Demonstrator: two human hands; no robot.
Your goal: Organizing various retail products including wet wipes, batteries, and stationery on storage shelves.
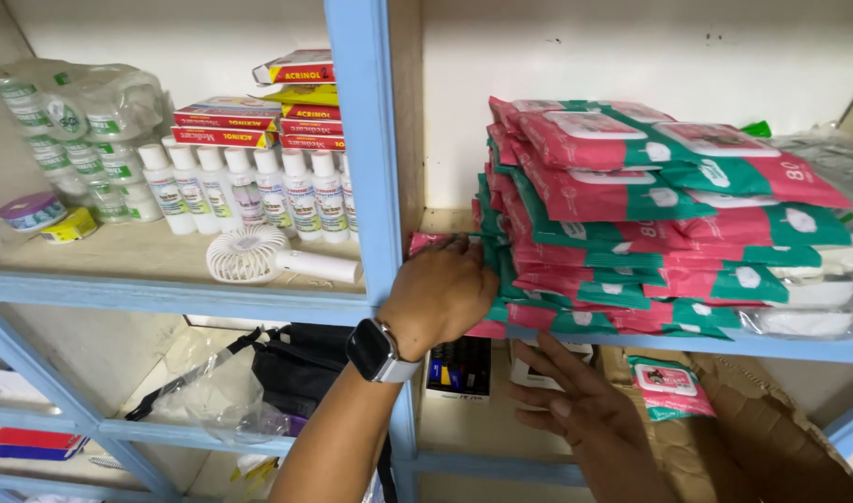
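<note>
While the left hand (pixel 442 293) reaches up to the shelf (pixel 166 296), its fingers curl over the end of a pink-and-green wipes pack (pixel 428 243) at the bottom left of the stack of wipes packs (pixel 631 233); grip looks closed on that pack's edge, fingertips hidden behind it. A smartwatch (pixel 375 350) sits on that wrist. Right hand (pixel 575 401) is lower, under the shelf edge, palm up, fingers spread wide, holding nothing, near a single small wipes pack (pixel 670 387) lying in a cardboard box (pixel 771 438). Stack fills the right compartment, leaning slightly, right of the blue upright post (pixel 366 140). Left compartment: row of white bottles (pixel 250 191), red boxes (pixel 250 121) behind them, white handheld fan (pixel 259 256) lying in front. Black bag (pixel 301 368) on the shelf below.
</note>
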